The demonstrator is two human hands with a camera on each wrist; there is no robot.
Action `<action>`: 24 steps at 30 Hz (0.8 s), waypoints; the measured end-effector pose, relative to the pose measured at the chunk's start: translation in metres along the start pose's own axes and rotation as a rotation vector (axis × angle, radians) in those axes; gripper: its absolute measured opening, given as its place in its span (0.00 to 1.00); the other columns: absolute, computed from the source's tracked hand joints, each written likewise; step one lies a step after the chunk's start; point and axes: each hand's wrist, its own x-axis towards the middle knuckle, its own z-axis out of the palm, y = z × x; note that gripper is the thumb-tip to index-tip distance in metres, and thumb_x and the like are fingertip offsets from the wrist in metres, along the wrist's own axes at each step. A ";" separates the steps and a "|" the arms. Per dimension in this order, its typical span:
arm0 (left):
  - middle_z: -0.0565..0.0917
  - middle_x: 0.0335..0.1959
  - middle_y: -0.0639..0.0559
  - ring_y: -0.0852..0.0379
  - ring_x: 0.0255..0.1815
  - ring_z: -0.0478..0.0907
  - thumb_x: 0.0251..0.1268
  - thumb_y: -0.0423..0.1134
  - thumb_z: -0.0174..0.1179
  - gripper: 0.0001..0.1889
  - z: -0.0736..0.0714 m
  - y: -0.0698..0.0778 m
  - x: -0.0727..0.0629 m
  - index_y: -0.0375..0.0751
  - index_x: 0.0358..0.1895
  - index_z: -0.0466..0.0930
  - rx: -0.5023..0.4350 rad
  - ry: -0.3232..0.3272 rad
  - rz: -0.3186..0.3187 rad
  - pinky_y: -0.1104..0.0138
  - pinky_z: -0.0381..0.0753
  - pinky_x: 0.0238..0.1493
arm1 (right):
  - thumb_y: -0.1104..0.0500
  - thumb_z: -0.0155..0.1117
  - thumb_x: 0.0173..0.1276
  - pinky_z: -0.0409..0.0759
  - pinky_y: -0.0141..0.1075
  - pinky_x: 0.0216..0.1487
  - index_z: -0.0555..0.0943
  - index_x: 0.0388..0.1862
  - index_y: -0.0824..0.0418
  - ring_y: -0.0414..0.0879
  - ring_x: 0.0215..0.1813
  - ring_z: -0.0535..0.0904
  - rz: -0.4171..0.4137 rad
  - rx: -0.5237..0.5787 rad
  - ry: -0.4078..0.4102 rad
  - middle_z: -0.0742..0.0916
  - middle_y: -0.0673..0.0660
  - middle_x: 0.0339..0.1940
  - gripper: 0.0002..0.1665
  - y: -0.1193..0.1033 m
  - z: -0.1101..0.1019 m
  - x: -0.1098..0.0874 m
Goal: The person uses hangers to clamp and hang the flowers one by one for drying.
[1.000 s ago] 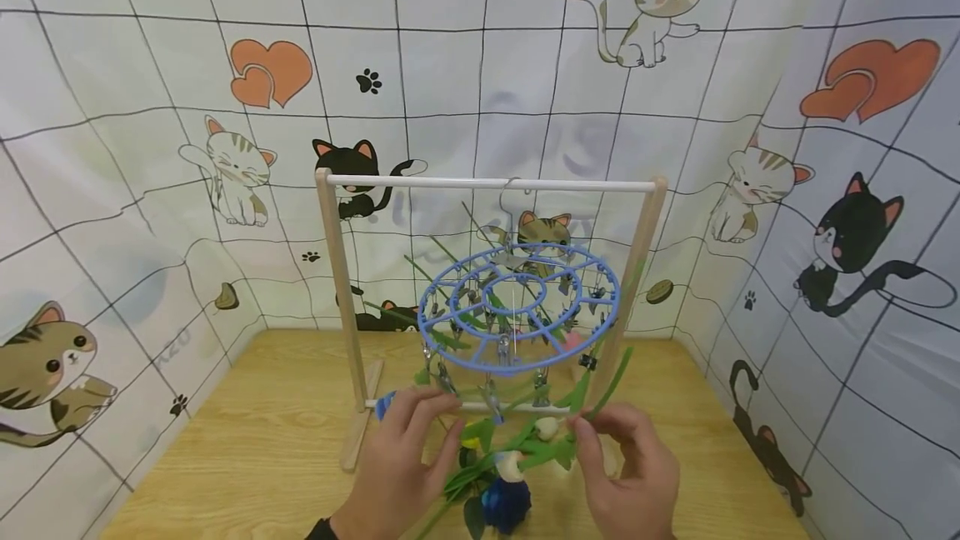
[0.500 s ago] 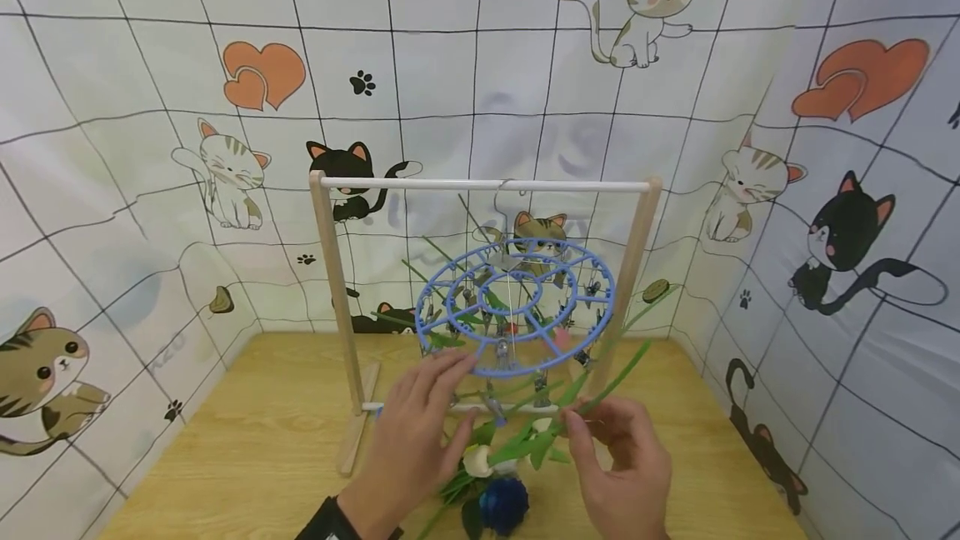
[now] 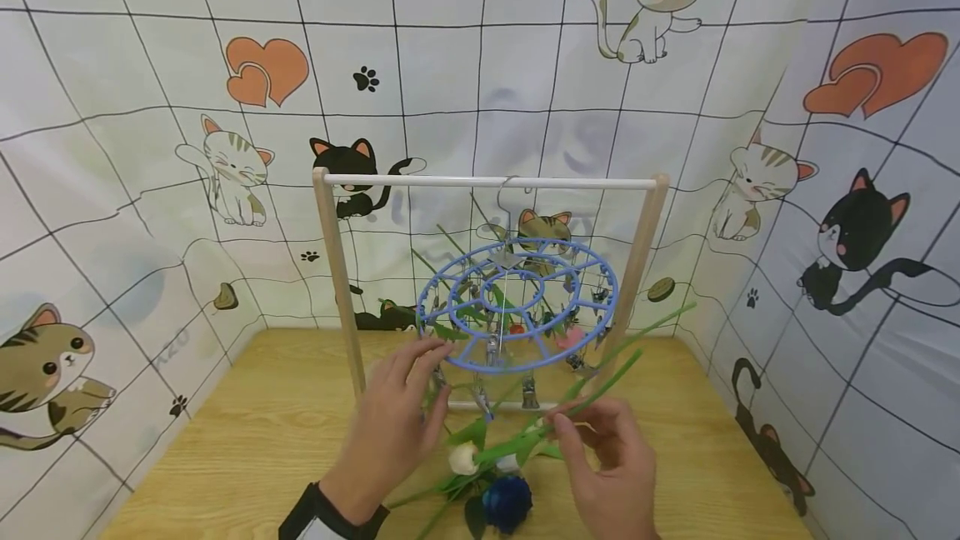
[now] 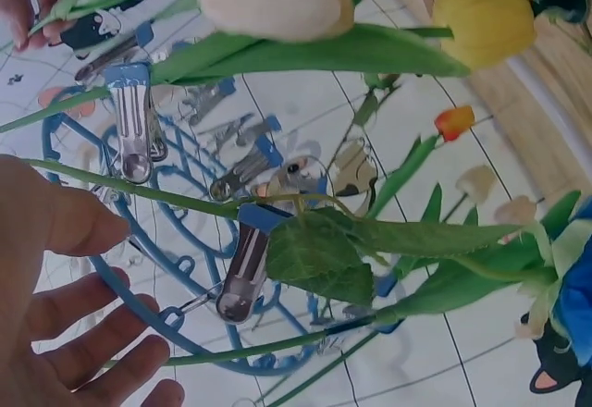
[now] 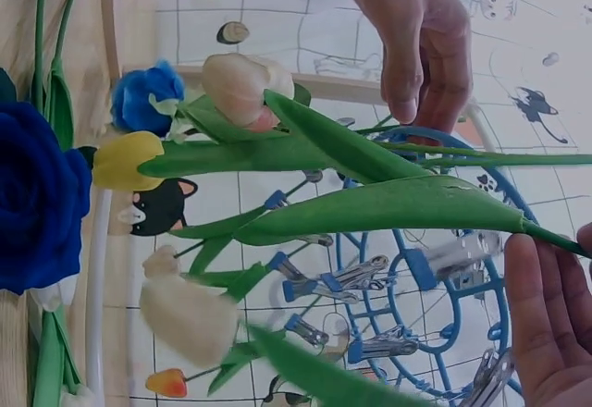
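Note:
A blue round clip hanger hangs by its hook from a rod. My left hand is at its near-left rim, fingers touching the ring and thumb apart below them. In the left wrist view a metal clip holds a leafy green stem close to that hand. My right hand pinches the green stem of a white tulip between thumb and fingers. The stem tilts up to the right, with the bloom low at the left. A dark blue rose lies on the table below.
The wooden frame with its white rod stands on the wood-grain table. Other artificial flowers hang from the clips, including a yellow tulip and a blue flower. A cat-print curtain surrounds the table.
My left hand has gone up to the hanger's rim, then moved left along with it, and the front clips have shifted slightly left. My right hand has brought the white tulip further left.

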 end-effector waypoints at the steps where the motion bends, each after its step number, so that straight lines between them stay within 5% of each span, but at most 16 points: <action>1: 0.87 0.70 0.38 0.37 0.70 0.87 0.66 0.32 0.83 0.33 0.000 -0.002 0.001 0.35 0.74 0.83 0.000 0.012 0.005 0.43 0.92 0.62 | 0.91 0.62 0.70 0.96 0.30 0.52 0.79 0.54 0.81 0.42 0.50 0.96 0.003 0.003 -0.005 0.95 0.58 0.49 0.18 0.000 0.000 0.000; 7: 0.88 0.70 0.36 0.34 0.70 0.87 0.66 0.29 0.80 0.32 -0.001 -0.014 0.002 0.32 0.73 0.84 0.004 0.042 0.009 0.39 0.93 0.64 | 0.90 0.63 0.71 0.96 0.30 0.54 0.80 0.56 0.80 0.40 0.52 0.96 0.034 0.014 -0.027 0.95 0.60 0.49 0.18 0.001 0.004 -0.003; 14: 0.86 0.76 0.35 0.33 0.75 0.85 0.71 0.24 0.74 0.28 -0.005 -0.018 -0.002 0.30 0.74 0.83 -0.020 0.031 -0.096 0.42 0.93 0.64 | 0.89 0.64 0.73 0.97 0.33 0.52 0.80 0.57 0.79 0.42 0.50 0.97 0.047 0.023 -0.054 0.94 0.64 0.48 0.18 0.001 0.010 -0.005; 19: 0.88 0.58 0.37 0.48 0.51 0.88 0.69 0.18 0.67 0.16 -0.007 -0.009 -0.014 0.29 0.57 0.83 -0.054 0.131 -0.216 0.62 0.89 0.39 | 0.89 0.65 0.73 0.98 0.35 0.50 0.82 0.56 0.75 0.42 0.49 0.97 0.062 0.007 -0.062 0.94 0.64 0.46 0.19 -0.002 0.015 -0.005; 24: 0.86 0.38 0.50 0.63 0.35 0.81 0.65 0.18 0.66 0.14 -0.011 0.005 -0.027 0.36 0.49 0.83 -0.145 0.191 -0.260 0.71 0.85 0.33 | 0.87 0.67 0.73 0.98 0.34 0.50 0.81 0.57 0.74 0.39 0.49 0.96 0.084 -0.059 -0.064 0.93 0.58 0.49 0.19 -0.005 0.019 -0.002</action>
